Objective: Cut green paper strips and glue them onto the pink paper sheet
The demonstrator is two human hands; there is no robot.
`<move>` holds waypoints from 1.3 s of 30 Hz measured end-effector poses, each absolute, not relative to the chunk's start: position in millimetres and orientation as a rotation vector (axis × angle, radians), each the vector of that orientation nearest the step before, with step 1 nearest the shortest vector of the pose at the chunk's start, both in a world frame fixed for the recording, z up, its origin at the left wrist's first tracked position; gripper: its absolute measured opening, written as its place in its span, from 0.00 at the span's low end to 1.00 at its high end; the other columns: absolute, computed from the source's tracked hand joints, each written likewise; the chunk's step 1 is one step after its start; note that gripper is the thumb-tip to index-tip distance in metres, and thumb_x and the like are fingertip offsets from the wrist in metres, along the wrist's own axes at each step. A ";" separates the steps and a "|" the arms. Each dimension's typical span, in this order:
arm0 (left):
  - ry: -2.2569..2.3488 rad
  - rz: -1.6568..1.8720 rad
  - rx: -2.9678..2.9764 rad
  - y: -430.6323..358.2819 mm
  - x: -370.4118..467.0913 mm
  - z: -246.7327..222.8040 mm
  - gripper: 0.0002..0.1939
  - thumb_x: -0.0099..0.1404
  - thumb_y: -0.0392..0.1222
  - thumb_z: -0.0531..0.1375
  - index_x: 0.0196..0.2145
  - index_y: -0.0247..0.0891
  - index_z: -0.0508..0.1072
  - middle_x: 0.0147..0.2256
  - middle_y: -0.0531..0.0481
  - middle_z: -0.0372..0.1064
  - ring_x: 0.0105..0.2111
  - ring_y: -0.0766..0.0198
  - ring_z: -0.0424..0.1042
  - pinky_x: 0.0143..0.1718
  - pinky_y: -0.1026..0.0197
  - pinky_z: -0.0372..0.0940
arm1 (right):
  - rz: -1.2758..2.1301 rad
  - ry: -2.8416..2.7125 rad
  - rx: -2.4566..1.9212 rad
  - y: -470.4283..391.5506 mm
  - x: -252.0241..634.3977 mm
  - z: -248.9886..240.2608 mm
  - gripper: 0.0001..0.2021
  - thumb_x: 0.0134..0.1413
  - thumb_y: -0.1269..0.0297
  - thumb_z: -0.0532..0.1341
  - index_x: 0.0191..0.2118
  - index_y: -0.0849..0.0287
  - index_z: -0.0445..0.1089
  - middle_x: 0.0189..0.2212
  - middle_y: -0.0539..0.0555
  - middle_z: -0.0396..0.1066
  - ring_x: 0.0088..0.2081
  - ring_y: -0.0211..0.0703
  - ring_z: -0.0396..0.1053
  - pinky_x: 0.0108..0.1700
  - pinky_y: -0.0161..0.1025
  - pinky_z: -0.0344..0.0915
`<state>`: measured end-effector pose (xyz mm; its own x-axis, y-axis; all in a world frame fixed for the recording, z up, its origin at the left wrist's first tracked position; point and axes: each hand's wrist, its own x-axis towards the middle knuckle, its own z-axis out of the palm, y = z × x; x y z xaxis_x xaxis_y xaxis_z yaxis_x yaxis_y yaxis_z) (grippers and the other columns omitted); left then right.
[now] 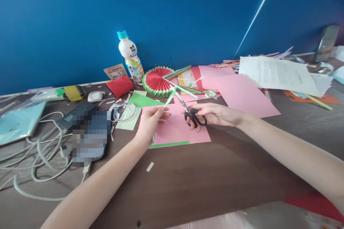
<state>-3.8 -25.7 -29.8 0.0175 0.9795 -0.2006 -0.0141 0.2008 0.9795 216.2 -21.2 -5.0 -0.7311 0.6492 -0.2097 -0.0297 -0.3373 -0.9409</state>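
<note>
My left hand [153,121] pinches a narrow pale green paper strip [170,98], which points up and away from me. In my right hand [208,114] are black-handled scissors [184,103], with fingers in the loops. The blades reach up beside the strip's far end; whether they touch it I cannot tell. Beneath both hands lies a pink sheet of paper [174,128], with a darker green strip [169,145] along its near edge. Just beyond the scissors rests a red pleated paper fan [158,78] with a green rim.
At the left are a phone [92,136], white cables [53,164] and a roll of tape [128,111]. A bottle [131,55] stands against the blue wall. More pink paper [244,93] and a printed sheet [276,73] lie to the right. A small scrap [150,166] sits nearer me.
</note>
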 end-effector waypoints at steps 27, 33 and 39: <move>1.316 1.251 1.109 -25.0 -7.7 -11.2 0.10 0.55 0.45 0.58 0.28 0.35 0.73 0.24 0.52 0.69 0.24 0.71 0.66 0.25 0.68 0.58 | 1.639 -1.918 -1.045 -23.2 200.4 -26.4 0.17 0.47 0.56 0.62 0.40 0.58 0.61 0.31 0.50 0.64 0.29 0.34 0.64 0.31 0.35 0.63; 1.266 1.178 1.224 -35.0 0.1 -5.7 0.11 0.58 0.45 0.56 0.29 0.35 0.72 0.20 0.52 0.68 0.22 0.69 0.66 0.28 0.65 0.61 | 1.517 -1.977 -1.031 -26.8 197.7 -25.8 0.16 0.51 0.53 0.58 0.42 0.56 0.60 0.30 0.49 0.60 0.27 0.33 0.59 0.29 0.33 0.60; 1.218 1.016 1.317 -44.2 6.2 -1.7 0.11 0.59 0.45 0.55 0.30 0.34 0.72 0.21 0.50 0.72 0.24 0.67 0.69 0.29 0.65 0.61 | 1.512 -2.013 -1.003 -30.0 195.8 -23.4 0.15 0.52 0.53 0.58 0.41 0.57 0.63 0.31 0.50 0.61 0.29 0.35 0.57 0.31 0.35 0.58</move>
